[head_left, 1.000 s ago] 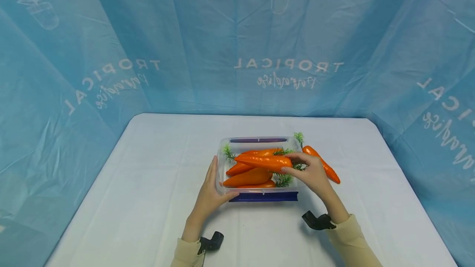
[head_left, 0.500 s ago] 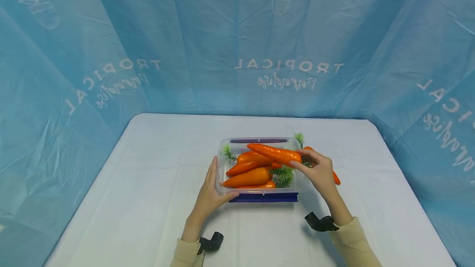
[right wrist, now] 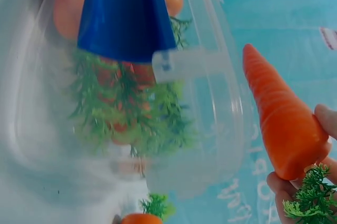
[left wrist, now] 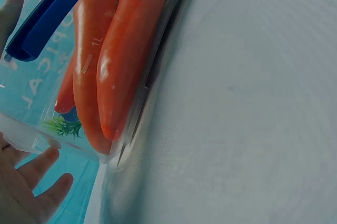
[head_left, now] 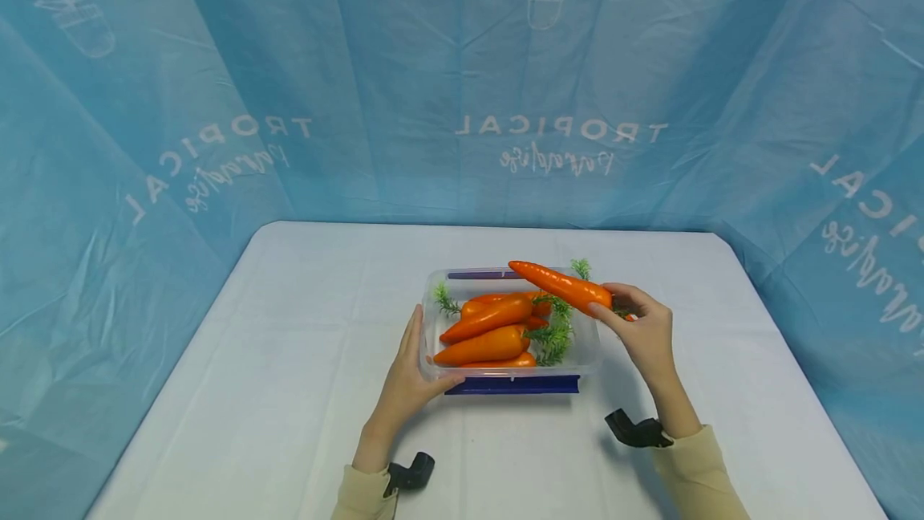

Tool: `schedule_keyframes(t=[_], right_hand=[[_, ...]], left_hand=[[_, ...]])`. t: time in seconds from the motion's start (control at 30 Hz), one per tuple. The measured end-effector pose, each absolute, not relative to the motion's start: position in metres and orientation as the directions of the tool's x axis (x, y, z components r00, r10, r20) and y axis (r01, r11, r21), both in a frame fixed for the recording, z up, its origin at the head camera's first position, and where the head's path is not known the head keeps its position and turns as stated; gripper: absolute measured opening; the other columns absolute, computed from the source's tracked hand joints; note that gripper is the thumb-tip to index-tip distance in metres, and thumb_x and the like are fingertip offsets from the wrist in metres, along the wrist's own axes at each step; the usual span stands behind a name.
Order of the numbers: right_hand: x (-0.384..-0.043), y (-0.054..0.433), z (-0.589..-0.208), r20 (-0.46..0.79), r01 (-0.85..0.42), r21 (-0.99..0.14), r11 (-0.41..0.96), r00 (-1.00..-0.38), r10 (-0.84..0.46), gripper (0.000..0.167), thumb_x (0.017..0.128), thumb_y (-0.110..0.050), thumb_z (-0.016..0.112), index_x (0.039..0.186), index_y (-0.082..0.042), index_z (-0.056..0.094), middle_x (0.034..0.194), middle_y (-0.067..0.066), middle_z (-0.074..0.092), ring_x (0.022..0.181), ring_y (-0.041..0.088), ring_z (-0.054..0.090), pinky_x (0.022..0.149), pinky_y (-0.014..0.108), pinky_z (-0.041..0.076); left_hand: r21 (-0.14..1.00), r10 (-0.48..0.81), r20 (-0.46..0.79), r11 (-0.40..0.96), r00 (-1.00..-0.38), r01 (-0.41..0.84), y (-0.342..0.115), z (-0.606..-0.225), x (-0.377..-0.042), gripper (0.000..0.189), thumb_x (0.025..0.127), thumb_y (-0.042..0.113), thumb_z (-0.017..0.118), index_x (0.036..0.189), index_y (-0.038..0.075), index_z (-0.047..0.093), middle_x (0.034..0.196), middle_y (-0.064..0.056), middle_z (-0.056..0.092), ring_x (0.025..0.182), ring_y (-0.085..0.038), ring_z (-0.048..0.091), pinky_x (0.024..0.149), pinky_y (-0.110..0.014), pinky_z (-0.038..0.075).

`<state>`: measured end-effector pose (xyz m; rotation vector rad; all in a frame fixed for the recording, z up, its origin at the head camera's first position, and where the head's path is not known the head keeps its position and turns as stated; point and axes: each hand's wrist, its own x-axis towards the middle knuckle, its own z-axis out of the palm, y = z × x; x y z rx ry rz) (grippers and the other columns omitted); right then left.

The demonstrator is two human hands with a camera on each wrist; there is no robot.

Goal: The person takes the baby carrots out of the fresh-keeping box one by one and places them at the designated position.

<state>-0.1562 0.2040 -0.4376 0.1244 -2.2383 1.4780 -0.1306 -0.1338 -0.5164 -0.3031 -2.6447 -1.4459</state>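
My right hand (head_left: 644, 329) pinches the thick end of an orange carrot (head_left: 561, 282), its tip pointing up and left over the back right corner of a clear plastic container (head_left: 588, 355). Green leaves (right wrist: 311, 197) hang from that carrot beneath the fingers in the right wrist view. Several more carrots (head_left: 487, 345) lie piled in the container, most with their leafy ends to the right. My left hand (head_left: 406, 385) rests against the container's front left corner, thumb along the front rim and fingers straight along the left wall.
Blue clip flaps (head_left: 512, 384) hang at the container's front and stand at its back. Behind the right hand, another carrot on the table is mostly hidden; its green top (head_left: 581, 268) shows. A white-covered table (head_left: 318, 327) lies below, with blue printed curtains (head_left: 404, 87) around it.
My right hand has lifted the carrot from over the pile and carried it up and to the right, uncovering the carrots beneath. The left hand and container have stayed put.
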Motion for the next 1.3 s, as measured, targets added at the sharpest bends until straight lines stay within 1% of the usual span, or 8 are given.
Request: schedule_keyframes(t=[0.17, 0.37, 0.5, 0.63, 0.77, 0.9, 1.07, 1.3], right_hand=[[-0.16, 0.215, -0.443, 0.441, -0.316, -0.839, 0.442, -0.871, 0.214, 0.03, 0.075, -0.004, 0.079, 0.103, -0.001, 0.071, 0.093, 0.019, 0.07, 0.076, -0.003, 0.059, 0.067, 0.012, 0.048], [-0.161, 0.228, -0.448, 0.435, -0.279, -0.833, 0.478, -0.864, 0.253, 0.031, 0.077, -0.007, 0.078, 0.106, 0.002, 0.07, 0.097, 0.02, 0.071, 0.076, -0.007, 0.058, 0.071, 0.006, 0.047], [-0.16, 0.235, -0.451, 0.41, -0.226, -0.835, 0.501, -0.863, 0.296, 0.032, 0.079, -0.012, 0.077, 0.107, 0.001, 0.069, 0.1, 0.018, 0.071, 0.077, -0.008, 0.056, 0.074, 0.005, 0.046], [-0.158, 0.24, -0.454, 0.381, -0.181, -0.845, 0.504, -0.865, 0.328, 0.033, 0.08, -0.014, 0.076, 0.11, -0.001, 0.069, 0.105, 0.018, 0.07, 0.08, -0.008, 0.055, 0.077, 0.004, 0.045], [-0.154, 0.242, -0.454, 0.356, -0.149, -0.857, 0.493, -0.863, 0.358, 0.034, 0.08, -0.01, 0.076, 0.111, 0.001, 0.068, 0.106, 0.021, 0.069, 0.081, -0.006, 0.056, 0.077, 0.004, 0.046], [-0.153, 0.249, -0.462, 0.365, -0.144, -0.855, 0.498, -0.849, 0.382, 0.034, 0.079, -0.009, 0.076, 0.11, 0.002, 0.068, 0.106, 0.021, 0.069, 0.08, -0.005, 0.056, 0.076, 0.004, 0.046], [-0.157, 0.261, -0.476, 0.357, -0.118, -0.859, 0.498, -0.836, 0.417, 0.036, 0.08, -0.016, 0.077, 0.112, -0.002, 0.069, 0.108, 0.018, 0.069, 0.081, -0.008, 0.055, 0.078, 0.002, 0.043], [-0.16, 0.271, -0.483, 0.322, -0.062, -0.864, 0.499, -0.831, 0.454, 0.039, 0.082, -0.023, 0.075, 0.113, 0.0, 0.067, 0.111, 0.016, 0.069, 0.082, -0.012, 0.054, 0.079, 0.001, 0.045]], left_hand=[[0.82, 0.124, 0.196, 0.523, -0.973, 0.232, -0.134, -0.518, -0.133, 0.116, 0.07, 0.048, 0.081, 0.154, 0.028, 0.004, 0.162, 0.0, 0.011, 0.148, -0.028, 0.019, 0.114, -0.058, 0.022], [0.818, 0.121, 0.201, 0.525, -0.972, 0.234, -0.134, -0.518, -0.133, 0.117, 0.069, 0.047, 0.081, 0.155, 0.026, 0.005, 0.162, -0.002, 0.012, 0.148, -0.029, 0.019, 0.114, -0.059, 0.023], [0.813, 0.123, 0.201, 0.533, -0.972, 0.235, -0.134, -0.518, -0.131, 0.117, 0.069, 0.047, 0.081, 0.155, 0.025, 0.005, 0.162, -0.005, 0.012, 0.147, -0.032, 0.02, 0.113, -0.06, 0.024], [0.812, 0.123, 0.193, 0.537, -0.973, 0.229, -0.134, -0.519, -0.131, 0.117, 0.069, 0.048, 0.081, 0.155, 0.026, 0.004, 0.162, -0.003, 0.012, 0.147, -0.031, 0.02, 0.114, -0.059, 0.023], [0.812, 0.12, 0.187, 0.539, -0.975, 0.222, -0.134, -0.519, -0.133, 0.117, 0.069, 0.049, 0.08, 0.155, 0.027, 0.004, 0.162, -0.001, 0.011, 0.148, -0.028, 0.019, 0.114, -0.058, 0.023], [0.812, 0.118, 0.186, 0.54, -0.975, 0.22, -0.134, -0.518, -0.132, 0.117, 0.069, 0.049, 0.081, 0.155, 0.028, 0.004, 0.162, -0.001, 0.011, 0.148, -0.029, 0.02, 0.114, -0.058, 0.023], [0.805, 0.123, 0.196, 0.547, -0.973, 0.231, -0.133, -0.517, -0.131, 0.118, 0.068, 0.046, 0.082, 0.155, 0.025, 0.004, 0.162, -0.005, 0.012, 0.147, -0.032, 0.021, 0.113, -0.06, 0.025], [0.808, 0.126, 0.197, 0.541, -0.972, 0.234, -0.133, -0.518, -0.132, 0.117, 0.069, 0.045, 0.082, 0.155, 0.024, 0.004, 0.162, -0.005, 0.012, 0.147, -0.032, 0.019, 0.114, -0.058, 0.024]])
